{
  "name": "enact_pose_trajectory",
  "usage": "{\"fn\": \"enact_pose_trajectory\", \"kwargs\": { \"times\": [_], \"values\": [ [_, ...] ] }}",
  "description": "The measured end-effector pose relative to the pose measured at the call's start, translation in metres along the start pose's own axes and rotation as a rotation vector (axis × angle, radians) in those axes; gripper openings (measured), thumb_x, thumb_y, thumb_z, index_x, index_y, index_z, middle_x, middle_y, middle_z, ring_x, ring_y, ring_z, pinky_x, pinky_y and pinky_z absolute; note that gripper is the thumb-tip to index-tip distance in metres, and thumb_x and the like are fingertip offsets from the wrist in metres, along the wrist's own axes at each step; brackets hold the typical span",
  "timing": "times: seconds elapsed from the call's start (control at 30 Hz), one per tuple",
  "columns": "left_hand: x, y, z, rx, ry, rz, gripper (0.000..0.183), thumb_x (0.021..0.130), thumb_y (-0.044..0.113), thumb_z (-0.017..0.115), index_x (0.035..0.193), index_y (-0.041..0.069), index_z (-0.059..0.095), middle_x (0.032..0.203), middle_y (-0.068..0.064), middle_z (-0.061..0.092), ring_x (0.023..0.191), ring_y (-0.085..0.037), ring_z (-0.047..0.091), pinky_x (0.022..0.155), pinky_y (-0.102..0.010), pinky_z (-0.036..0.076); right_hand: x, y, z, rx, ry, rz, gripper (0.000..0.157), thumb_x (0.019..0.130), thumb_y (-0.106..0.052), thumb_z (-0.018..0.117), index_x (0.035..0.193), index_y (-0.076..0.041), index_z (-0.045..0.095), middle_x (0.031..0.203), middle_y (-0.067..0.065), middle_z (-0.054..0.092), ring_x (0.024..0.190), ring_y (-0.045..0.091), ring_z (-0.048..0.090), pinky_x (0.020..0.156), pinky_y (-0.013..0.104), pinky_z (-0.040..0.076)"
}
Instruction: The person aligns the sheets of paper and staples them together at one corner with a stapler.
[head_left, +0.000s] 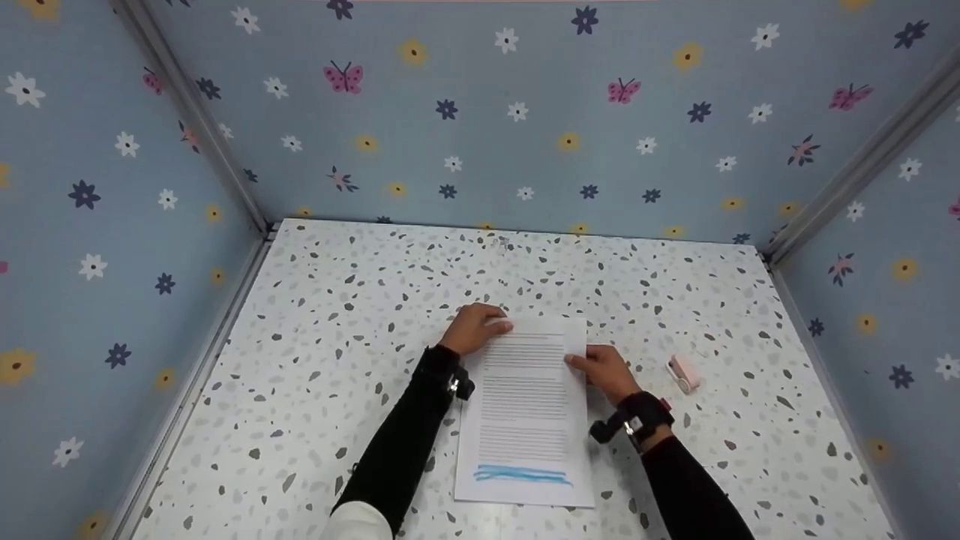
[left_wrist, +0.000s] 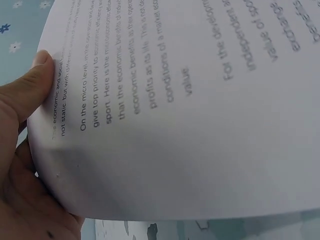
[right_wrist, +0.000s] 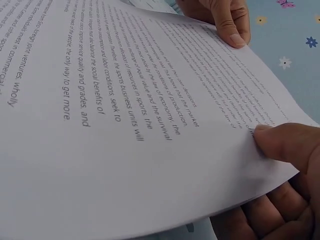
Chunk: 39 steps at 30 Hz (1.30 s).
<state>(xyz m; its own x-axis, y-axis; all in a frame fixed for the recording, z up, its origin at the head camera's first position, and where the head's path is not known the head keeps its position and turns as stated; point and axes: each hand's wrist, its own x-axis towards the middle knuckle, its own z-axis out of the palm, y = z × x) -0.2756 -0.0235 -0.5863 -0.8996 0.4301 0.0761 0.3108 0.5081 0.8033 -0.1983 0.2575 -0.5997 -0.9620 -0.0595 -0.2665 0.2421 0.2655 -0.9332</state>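
Observation:
A stack of printed paper (head_left: 523, 412) with rows of text and blue marker strokes near its lower edge lies between both hands. My left hand (head_left: 475, 330) grips its upper left corner, thumb on top and fingers underneath, as the left wrist view of the paper (left_wrist: 200, 150) shows. At the right edge, my right hand (head_left: 606, 370) pinches the sheets, its thumb on the printed side and the other fingers curled below. In the right wrist view the paper (right_wrist: 150, 180) bows, its near edge raised off the table.
A small pink stapler (head_left: 682, 373) lies on the speckled white table (head_left: 315, 390), to the right of my right hand. Blue flower-patterned walls (head_left: 480, 127) enclose the table at the back and both sides, with grey metal posts (head_left: 199, 120) at the corners.

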Motion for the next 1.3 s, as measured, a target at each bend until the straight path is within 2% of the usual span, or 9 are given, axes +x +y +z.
{"fn": "enact_pose_trajectory", "kwargs": {
  "times": [0.13, 0.23, 0.33, 0.4, 0.47, 0.6, 0.8, 1.03, 1.3],
  "values": [
    [-0.005, 0.001, -0.001, -0.027, -0.002, -0.099, 0.025, 0.094, 0.023, 0.075, 0.110, 0.004, 0.077, 0.112, -0.011, 0.073, 0.107, -0.027, 0.066, 0.097, -0.040, 0.049, -0.004, 0.002, 0.001, 0.015, 0.023, -0.002, 0.021, 0.095, -0.016, 0.073, 0.103, 0.003, 0.076, 0.088, 0.011, 0.074, 0.065, 0.015, 0.059, 0.057, 0.025, 0.045],
    [-0.011, -0.002, -0.002, -0.091, 0.018, -0.184, 0.041, 0.093, 0.023, 0.077, 0.129, 0.005, 0.067, 0.125, -0.016, 0.066, 0.118, -0.031, 0.060, 0.101, -0.044, 0.046, -0.006, 0.002, 0.001, 0.019, 0.022, -0.011, 0.022, 0.096, -0.017, 0.072, 0.103, 0.003, 0.075, 0.087, 0.012, 0.074, 0.064, 0.015, 0.060, 0.056, 0.025, 0.045],
    [-0.019, -0.007, -0.005, -0.200, 0.040, -0.288, 0.063, 0.093, 0.024, 0.077, 0.148, 0.009, 0.049, 0.140, -0.020, 0.055, 0.128, -0.034, 0.052, 0.104, -0.046, 0.042, -0.007, 0.003, -0.001, 0.021, 0.028, -0.015, 0.024, 0.097, -0.018, 0.071, 0.106, 0.003, 0.075, 0.088, 0.013, 0.075, 0.067, 0.016, 0.064, 0.058, 0.025, 0.048],
    [-0.025, -0.009, -0.007, -0.306, 0.032, -0.347, 0.070, 0.094, 0.025, 0.075, 0.152, 0.009, 0.039, 0.138, -0.023, 0.055, 0.123, -0.035, 0.055, 0.101, -0.047, 0.044, -0.008, 0.002, -0.003, 0.036, 0.042, -0.010, 0.023, 0.097, -0.017, 0.071, 0.107, 0.003, 0.075, 0.089, 0.013, 0.075, 0.070, 0.017, 0.066, 0.060, 0.026, 0.050],
    [-0.030, -0.010, -0.007, -0.409, 0.011, -0.383, 0.068, 0.096, 0.025, 0.073, 0.151, 0.005, 0.040, 0.132, -0.023, 0.059, 0.116, -0.033, 0.060, 0.098, -0.044, 0.046, -0.008, 0.002, -0.005, 0.037, 0.062, -0.010, 0.023, 0.097, -0.018, 0.071, 0.103, 0.004, 0.074, 0.086, 0.011, 0.074, 0.068, 0.017, 0.063, 0.060, 0.026, 0.048],
    [-0.038, -0.012, -0.004, -0.514, -0.040, -0.404, 0.046, 0.099, 0.022, 0.068, 0.136, -0.004, 0.057, 0.110, -0.016, 0.072, 0.091, -0.023, 0.069, 0.084, -0.035, 0.052, -0.007, -0.001, -0.006, 0.065, 0.102, -0.016, 0.023, 0.096, -0.018, 0.072, 0.092, 0.004, 0.070, 0.078, 0.006, 0.068, 0.065, 0.015, 0.057, 0.058, 0.025, 0.044],
    [-0.045, -0.014, 0.000, -0.474, -0.011, -0.390, 0.025, 0.101, 0.017, 0.064, 0.110, -0.004, 0.074, 0.093, -0.013, 0.075, 0.070, -0.016, 0.069, 0.063, -0.027, 0.052, -0.007, 0.002, -0.001, 0.091, 0.128, -0.005, 0.022, 0.096, -0.018, 0.072, 0.096, 0.004, 0.071, 0.078, 0.005, 0.067, 0.066, 0.015, 0.055, 0.058, 0.025, 0.043],
    [-0.049, -0.016, -0.002, -0.452, 0.014, -0.372, 0.025, 0.101, 0.017, 0.065, 0.107, -0.005, 0.074, 0.091, -0.015, 0.075, 0.067, -0.017, 0.068, 0.060, -0.027, 0.052, -0.007, 0.000, 0.005, 0.065, 0.133, -0.003, 0.020, 0.096, -0.019, 0.073, 0.098, 0.001, 0.073, 0.069, 0.002, 0.059, 0.058, 0.014, 0.048, 0.054, 0.025, 0.039],
    [-0.043, -0.010, -0.013, -0.466, 0.073, -0.323, 0.024, 0.100, 0.018, 0.066, 0.108, -0.003, 0.075, 0.092, -0.014, 0.075, 0.068, -0.016, 0.067, 0.061, -0.027, 0.050, 0.001, -0.019, 0.000, 0.079, 0.113, -0.039, 0.028, 0.096, -0.021, 0.072, 0.115, -0.001, 0.073, 0.092, 0.009, 0.073, 0.068, 0.014, 0.059, 0.060, 0.025, 0.047]
  ]
}}
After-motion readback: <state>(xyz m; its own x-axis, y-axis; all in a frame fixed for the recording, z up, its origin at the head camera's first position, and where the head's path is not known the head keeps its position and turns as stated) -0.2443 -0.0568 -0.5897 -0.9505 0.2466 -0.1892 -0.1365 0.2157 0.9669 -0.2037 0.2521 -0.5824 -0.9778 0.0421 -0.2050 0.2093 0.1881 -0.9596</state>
